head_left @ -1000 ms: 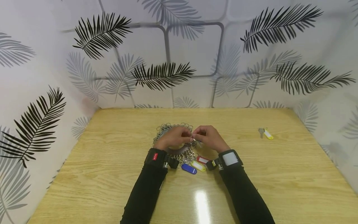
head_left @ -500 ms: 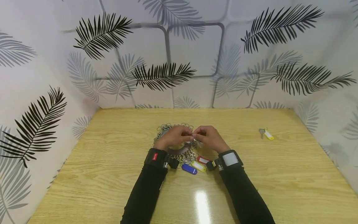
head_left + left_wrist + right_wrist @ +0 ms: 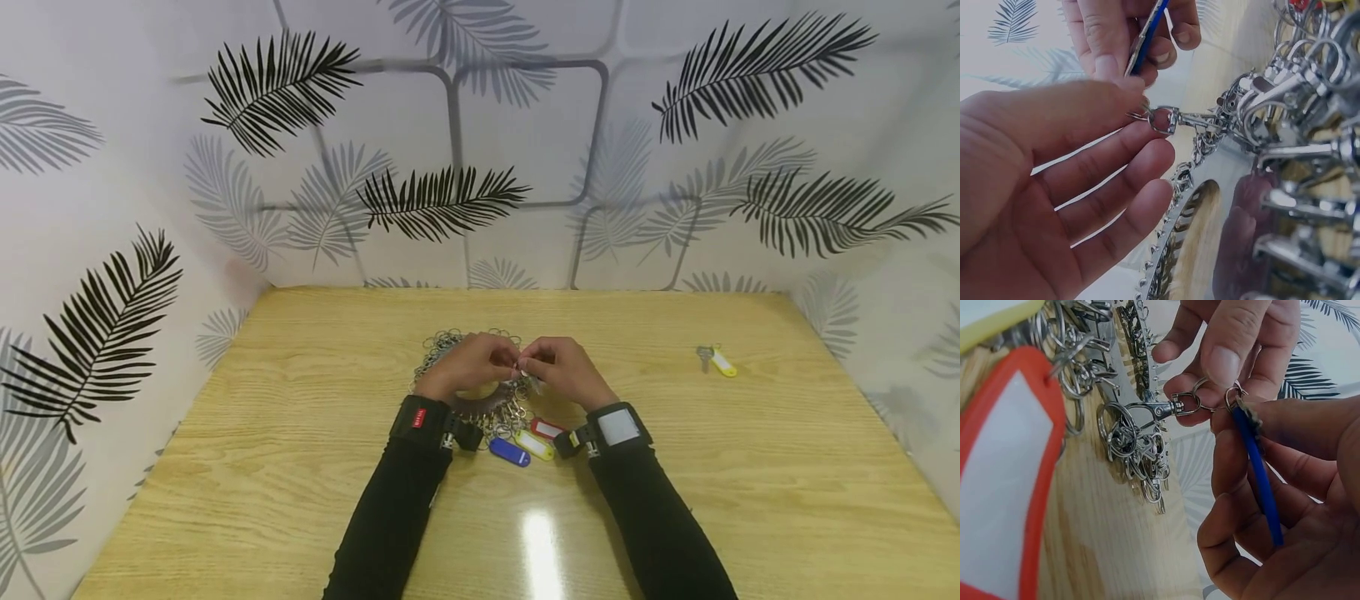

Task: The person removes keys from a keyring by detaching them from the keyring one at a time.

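Note:
My left hand (image 3: 474, 362) pinches a split ring (image 3: 1207, 384) between thumb and forefinger, its other fingers spread. The ring runs through the end of a silver swivel clasp (image 3: 1159, 410), hooked on a round metal hoop (image 3: 1215, 187) crowded with similar clasps. Close against it, my right hand (image 3: 564, 368) pinches a blue key tag (image 3: 1260, 478) near its small ring (image 3: 1231, 399). A flat metal piece, apparently a key (image 3: 1140, 55), lies alongside the tag. The fingertips of both hands meet at the split ring, partly hiding it.
Blue (image 3: 509, 452), yellow (image 3: 534, 445) and red (image 3: 546, 428) tags hang from the near side of the hoop, on a wooden table (image 3: 300, 500). Farther right lies a key (image 3: 703, 358) with a yellow tag (image 3: 723, 362). A leaf-patterned backdrop (image 3: 525, 125) stands behind.
Both hands stay together at the hoop, with only slight finger movement. The whole head view has shifted a little; the tags and the key at right lie as before.

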Motion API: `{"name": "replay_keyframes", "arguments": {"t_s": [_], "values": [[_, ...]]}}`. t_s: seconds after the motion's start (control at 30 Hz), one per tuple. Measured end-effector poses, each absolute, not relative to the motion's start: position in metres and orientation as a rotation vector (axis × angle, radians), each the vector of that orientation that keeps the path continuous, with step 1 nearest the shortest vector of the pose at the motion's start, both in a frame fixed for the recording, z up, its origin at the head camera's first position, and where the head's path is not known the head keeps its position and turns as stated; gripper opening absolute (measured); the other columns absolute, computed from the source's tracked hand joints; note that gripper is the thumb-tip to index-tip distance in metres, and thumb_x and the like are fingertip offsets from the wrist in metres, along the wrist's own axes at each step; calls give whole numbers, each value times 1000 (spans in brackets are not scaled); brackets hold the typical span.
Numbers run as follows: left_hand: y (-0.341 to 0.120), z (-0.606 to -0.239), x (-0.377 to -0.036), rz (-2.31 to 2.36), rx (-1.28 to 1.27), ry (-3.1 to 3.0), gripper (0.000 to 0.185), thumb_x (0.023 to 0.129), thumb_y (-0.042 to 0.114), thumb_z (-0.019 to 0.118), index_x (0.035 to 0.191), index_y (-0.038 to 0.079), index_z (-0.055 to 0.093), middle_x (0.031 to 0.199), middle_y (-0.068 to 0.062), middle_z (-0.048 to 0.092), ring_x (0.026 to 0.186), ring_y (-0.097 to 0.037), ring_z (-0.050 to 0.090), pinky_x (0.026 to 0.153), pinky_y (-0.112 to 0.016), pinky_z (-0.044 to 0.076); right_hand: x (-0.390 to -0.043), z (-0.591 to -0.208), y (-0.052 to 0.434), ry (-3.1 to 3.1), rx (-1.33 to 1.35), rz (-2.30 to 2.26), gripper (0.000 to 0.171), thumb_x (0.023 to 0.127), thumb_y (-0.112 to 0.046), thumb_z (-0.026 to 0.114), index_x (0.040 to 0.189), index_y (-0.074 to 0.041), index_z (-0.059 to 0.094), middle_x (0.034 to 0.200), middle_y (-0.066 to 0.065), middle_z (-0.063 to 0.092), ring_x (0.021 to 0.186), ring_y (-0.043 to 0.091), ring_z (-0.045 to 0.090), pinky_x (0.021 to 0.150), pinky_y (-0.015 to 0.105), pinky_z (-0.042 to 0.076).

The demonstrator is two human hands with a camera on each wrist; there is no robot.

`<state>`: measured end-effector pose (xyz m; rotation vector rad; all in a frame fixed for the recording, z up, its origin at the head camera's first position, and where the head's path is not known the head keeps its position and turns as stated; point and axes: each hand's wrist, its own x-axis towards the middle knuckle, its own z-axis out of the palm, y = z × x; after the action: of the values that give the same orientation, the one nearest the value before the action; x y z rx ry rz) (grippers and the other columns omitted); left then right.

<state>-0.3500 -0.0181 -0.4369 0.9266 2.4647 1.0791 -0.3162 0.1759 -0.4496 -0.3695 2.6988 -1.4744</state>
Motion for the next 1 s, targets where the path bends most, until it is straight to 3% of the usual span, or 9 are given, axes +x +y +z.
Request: {"name": "replay_keyframes", "arguments": {"t_s": [0.4,0.77,1.0], "values": [[-21,-440,-353,1021,972,2449,23,99,24,58,105,8,73,97,-7,70,85,-23,68,72,-31,52,-317,-449,177,2696,-425,-1487,9,94,-15,64,94,-10,71,93,3,68,81,17,59,68,31,47],[-21,-437,-350,1050,904,2478,18,93,19,67,109,13,70,96,3,69,88,-11,64,80,-32,51,-317,-450,176,2705,-401,-1477,12,95,-18,64,95,-9,71,93,4,68,82,19,59,71,33,48],[-23,-439,-353,1045,951,2462,22,97,25,60,100,8,74,85,-4,66,66,-12,52,65,-27,43,-317,-450,177,2710,-421,-1492,12,95,-19,64,95,-10,71,93,4,68,81,19,59,69,33,48]]}}
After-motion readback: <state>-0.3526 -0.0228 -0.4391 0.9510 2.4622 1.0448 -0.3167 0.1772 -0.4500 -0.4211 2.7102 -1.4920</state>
